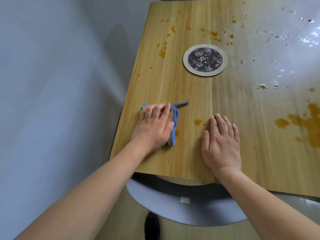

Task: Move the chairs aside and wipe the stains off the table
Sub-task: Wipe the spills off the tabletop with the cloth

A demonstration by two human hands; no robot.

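A light wooden table (190,94) carries many orange stains, with a small one (198,121) between my hands and a large patch (310,123) at the right edge. My left hand (154,125) presses flat on a folded cloth with blue trim (174,125) near the table's left edge. The cloth's blue loop sticks out toward the far side. My right hand (221,141) lies flat on the bare wood, fingers together, holding nothing. A grey chair (181,203) sits tucked under the near table edge, below my arms.
A round coaster with a dark floral pattern (205,61) lies in the middle of the table. Pale droplets (277,37) speckle the far right, under glare. A grey wall (60,75) runs along the left of the table.
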